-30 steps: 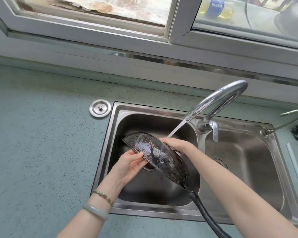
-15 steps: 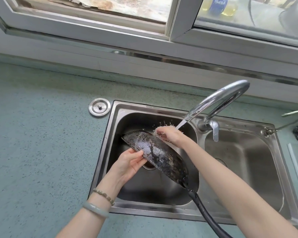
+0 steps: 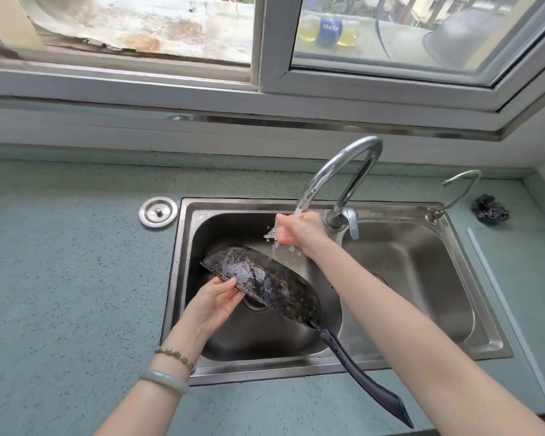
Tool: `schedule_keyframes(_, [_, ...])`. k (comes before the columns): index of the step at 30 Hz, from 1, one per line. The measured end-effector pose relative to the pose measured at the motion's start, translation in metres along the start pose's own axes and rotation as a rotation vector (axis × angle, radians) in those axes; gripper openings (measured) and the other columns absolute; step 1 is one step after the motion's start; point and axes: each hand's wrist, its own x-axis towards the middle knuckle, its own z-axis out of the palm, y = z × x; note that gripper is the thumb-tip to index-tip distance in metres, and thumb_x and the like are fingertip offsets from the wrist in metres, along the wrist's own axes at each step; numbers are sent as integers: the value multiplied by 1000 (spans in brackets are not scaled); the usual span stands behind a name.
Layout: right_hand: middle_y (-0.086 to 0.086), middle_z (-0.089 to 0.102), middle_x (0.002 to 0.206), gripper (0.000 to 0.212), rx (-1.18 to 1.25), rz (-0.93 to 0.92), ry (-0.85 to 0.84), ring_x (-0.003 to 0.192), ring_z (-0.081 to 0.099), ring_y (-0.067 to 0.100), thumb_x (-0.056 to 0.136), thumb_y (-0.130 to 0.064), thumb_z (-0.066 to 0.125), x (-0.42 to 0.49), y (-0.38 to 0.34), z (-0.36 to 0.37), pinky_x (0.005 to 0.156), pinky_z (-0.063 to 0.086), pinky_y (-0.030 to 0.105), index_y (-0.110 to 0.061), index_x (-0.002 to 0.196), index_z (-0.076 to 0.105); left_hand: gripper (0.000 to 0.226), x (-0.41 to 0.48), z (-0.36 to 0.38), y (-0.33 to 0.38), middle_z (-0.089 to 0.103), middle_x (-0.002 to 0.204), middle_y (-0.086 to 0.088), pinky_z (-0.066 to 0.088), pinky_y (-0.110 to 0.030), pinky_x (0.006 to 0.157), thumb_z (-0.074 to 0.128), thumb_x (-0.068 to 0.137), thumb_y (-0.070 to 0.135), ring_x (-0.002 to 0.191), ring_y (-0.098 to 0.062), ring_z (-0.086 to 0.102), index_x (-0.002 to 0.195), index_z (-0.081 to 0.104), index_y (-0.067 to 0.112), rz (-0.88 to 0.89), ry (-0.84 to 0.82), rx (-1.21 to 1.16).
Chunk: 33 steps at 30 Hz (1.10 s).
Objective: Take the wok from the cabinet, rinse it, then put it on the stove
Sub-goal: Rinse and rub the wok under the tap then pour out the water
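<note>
A dark, wet wok (image 3: pixel 266 283) stands tilted on its side in the left basin of a steel double sink (image 3: pixel 472 350). Its black handle (image 3: pixel 364 383) sticks out over the sink's front edge toward me. My left hand (image 3: pixel 216 302) grips the wok's near rim, thumb on the outside. My right hand (image 3: pixel 296 231) is lifted off the wok and sits under the running water of the curved faucet (image 3: pixel 340 171), fingers loosely curled with nothing in them. Water splashes off that hand.
A round steel plug lid (image 3: pixel 158 211) lies on the blue-green counter (image 3: pixel 60 278) left of the sink. A small second tap (image 3: pixel 460 187) and a dark scrubber (image 3: pixel 490 209) sit at the right rear. A window sill runs behind the sink.
My right hand has left the wok's rim and risen to the faucet's stream. The wok stays tilted in my left hand. The view has tipped upward.
</note>
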Motion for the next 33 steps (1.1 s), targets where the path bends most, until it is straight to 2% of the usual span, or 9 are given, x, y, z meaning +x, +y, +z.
schedule_keyframes(3, [11,67,71,17,-47,-9,10,66,67,20,71,-8,78,-4,1,-5,72,61,39,-1,82,67,23,-1,-2,0,73,82,-13,60,-30,67,40,89,-12,75,-19,73,96,58,0,-6,-3,8])
schedule_keyframes(9, [10,67,76,21,-167,5,-35,69,66,24,80,7,56,-12,6,-11,65,60,37,-12,74,65,22,2,-12,-1,73,85,-14,60,-32,66,43,87,-12,77,-21,73,99,57,0,-33,-1,-24])
schedule_keyframes(14, [7,63,89,24,-877,-19,-94,87,59,25,86,-31,55,-34,57,-52,67,42,29,-8,90,61,58,4,-15,-1,69,100,-18,58,-37,77,82,60,5,94,-27,69,112,57,-2,-47,-22,-71])
schedule_keyframes(17, [7,59,95,58,-877,158,-199,85,59,22,84,-63,51,-64,77,-75,61,46,29,-8,104,53,21,7,-10,-3,70,96,-15,58,-34,77,51,92,6,94,-23,68,110,56,-1,-38,-13,-83])
schedule_keyframes(20, [7,63,108,81,-841,387,-364,92,65,22,71,-76,55,-90,88,-88,64,54,34,-8,116,51,17,12,-2,0,74,86,-12,57,-33,78,43,97,5,80,-18,73,103,57,0,-32,-24,-60])
schedule_keyframes(23, [13,67,83,60,-733,453,-356,61,66,22,73,-48,75,-106,108,-89,55,56,32,-4,104,47,17,19,2,3,73,90,-13,58,-34,77,43,96,4,83,-20,72,109,54,1,-40,-36,-37])
schedule_keyframes(26, [9,51,57,32,-689,416,-167,38,46,17,73,-17,74,-111,122,-82,41,39,24,-6,85,46,22,20,1,4,68,102,-15,57,-38,82,43,95,1,96,-23,67,116,50,4,-61,-56,-57])
schedule_keyframes(30, [7,54,61,18,-860,302,-6,44,49,21,70,-19,64,-117,126,-75,40,35,20,-9,72,49,31,8,-8,0,70,98,-17,58,-40,77,54,85,-5,93,-25,70,113,49,5,-78,-36,-118])
schedule_keyframes(33, [9,63,84,17,-984,229,40,70,61,29,70,-16,53,-123,127,-77,59,53,30,-9,85,58,79,-6,-25,-5,71,98,-17,59,-39,73,87,39,-6,95,-25,70,109,52,6,-91,-63,-133])
